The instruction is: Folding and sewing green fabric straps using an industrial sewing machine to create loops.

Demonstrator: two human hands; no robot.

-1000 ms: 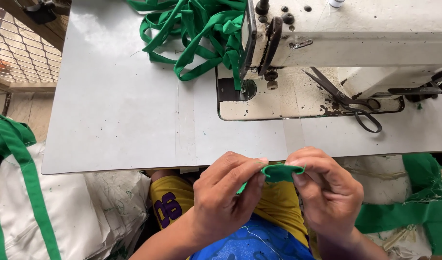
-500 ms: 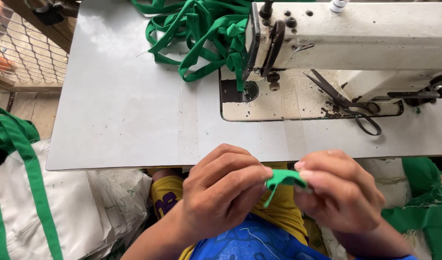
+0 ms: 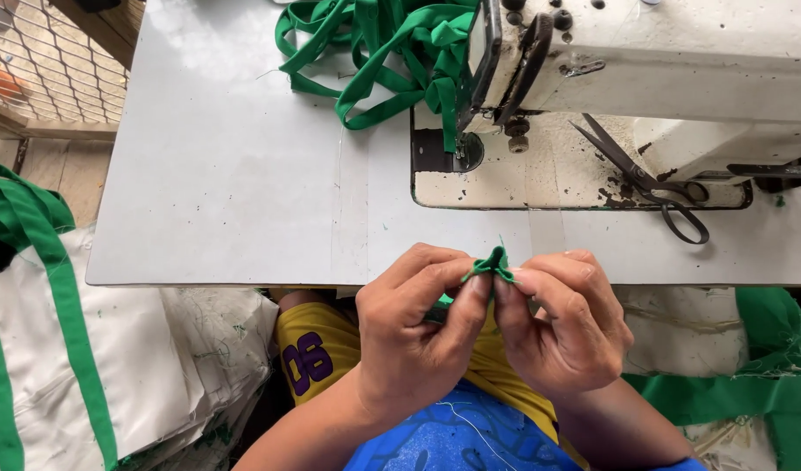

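Both hands, the left hand [image 3: 409, 344] and right hand [image 3: 562, 327], pinch a small folded piece of green fabric strap [image 3: 492, 263] between their fingertips, just over the near edge of the grey tabletop [image 3: 243, 192]. A heap of green straps [image 3: 379, 52] lies at the far edge beside the white sewing machine [image 3: 662, 52], with black scissors [image 3: 649, 179] on its base.

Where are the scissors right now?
In the head view, the scissors lie on the sewing machine's base at the right, under its arm, beyond the right hand.
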